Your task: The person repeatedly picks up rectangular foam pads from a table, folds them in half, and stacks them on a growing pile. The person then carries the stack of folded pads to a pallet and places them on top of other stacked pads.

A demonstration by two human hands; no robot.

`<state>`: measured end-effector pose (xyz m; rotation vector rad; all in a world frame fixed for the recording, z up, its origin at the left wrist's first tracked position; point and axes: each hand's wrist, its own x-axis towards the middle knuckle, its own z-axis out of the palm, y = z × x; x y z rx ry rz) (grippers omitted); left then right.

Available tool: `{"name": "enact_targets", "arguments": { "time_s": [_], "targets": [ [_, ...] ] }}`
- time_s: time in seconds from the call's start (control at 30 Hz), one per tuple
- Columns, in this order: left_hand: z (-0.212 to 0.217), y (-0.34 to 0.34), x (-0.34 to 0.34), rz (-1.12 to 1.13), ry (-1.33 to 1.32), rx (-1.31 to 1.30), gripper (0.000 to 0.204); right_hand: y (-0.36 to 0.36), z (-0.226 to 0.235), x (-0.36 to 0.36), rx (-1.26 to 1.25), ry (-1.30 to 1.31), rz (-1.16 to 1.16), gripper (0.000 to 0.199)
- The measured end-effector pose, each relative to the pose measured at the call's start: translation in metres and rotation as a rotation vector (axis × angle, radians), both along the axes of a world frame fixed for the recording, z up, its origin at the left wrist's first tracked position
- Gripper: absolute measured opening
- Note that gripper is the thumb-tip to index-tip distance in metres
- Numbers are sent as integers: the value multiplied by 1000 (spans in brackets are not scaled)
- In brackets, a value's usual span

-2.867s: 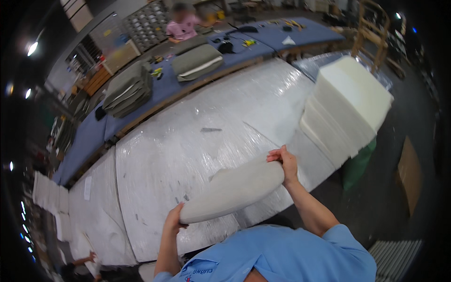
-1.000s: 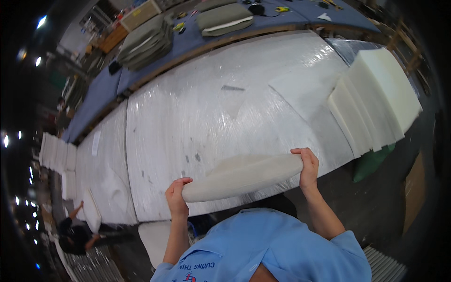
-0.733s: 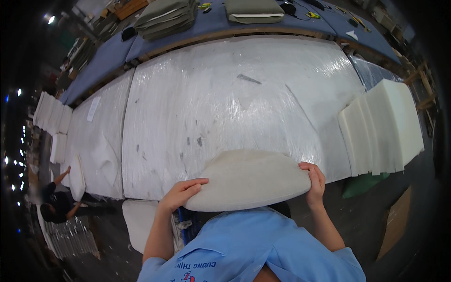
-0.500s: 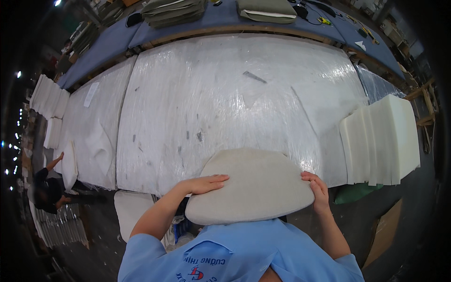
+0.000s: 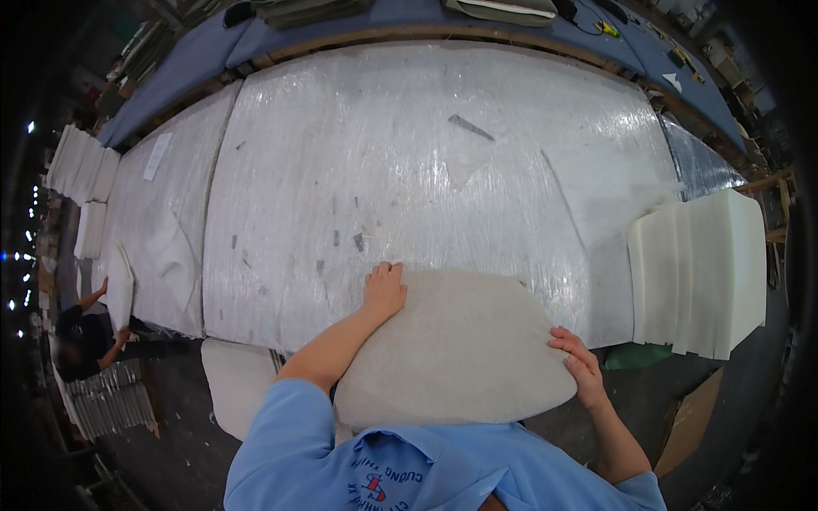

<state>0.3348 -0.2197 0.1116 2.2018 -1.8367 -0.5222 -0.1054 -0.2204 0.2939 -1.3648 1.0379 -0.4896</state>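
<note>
A pale beige, fabric-covered seat cushion [image 5: 460, 349] with a rounded outline lies against my front, its far part over the plastic-wrapped table. My left hand [image 5: 386, 289] is at the cushion's far left edge, fingers bent and close together on the rim. At the right edge, my right hand [image 5: 581, 364] grips the side with curled fingers. The undersides of both grips are hidden.
A stack of white foam pieces [image 5: 699, 272] stands at the table's right end. Another pale cushion [image 5: 234, 383] is below the table's front edge on the left. A co-worker [image 5: 81, 336] handles a white piece at far left. Blue-topped benches [image 5: 400, 25] run behind.
My left hand has moved from the cushion's left side up to its far left edge. The right hand stays at the right edge, slightly lower. The view has shifted a little.
</note>
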Motion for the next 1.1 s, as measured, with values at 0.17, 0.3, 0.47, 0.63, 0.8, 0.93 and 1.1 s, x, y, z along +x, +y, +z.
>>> {"name": "enact_targets", "arguments": {
  "time_s": [0.17,0.3,0.47,0.63,0.8,0.93,1.1],
  "targets": [
    [-27,-22,5,29,31,81,32,0,5,-1,-59,63,26,39],
    [-27,-47,29,320,687,243,29,-40,18,13,-129,400,286,36],
    [-18,-36,24,281,765,339,32,-117,-46,107,-288,507,449,42],
    [-9,-47,1,-174,235,411,34,-152,-154,205,-448,672,702,65],
    [-21,-48,5,126,675,333,33,-161,-172,242,-99,844,956,73],
    [-36,-41,3,165,608,231,30,-177,-168,215,42,950,839,60],
    [-39,-57,-32,247,247,274,30,-173,-199,179,401,744,296,43]
  ]
}}
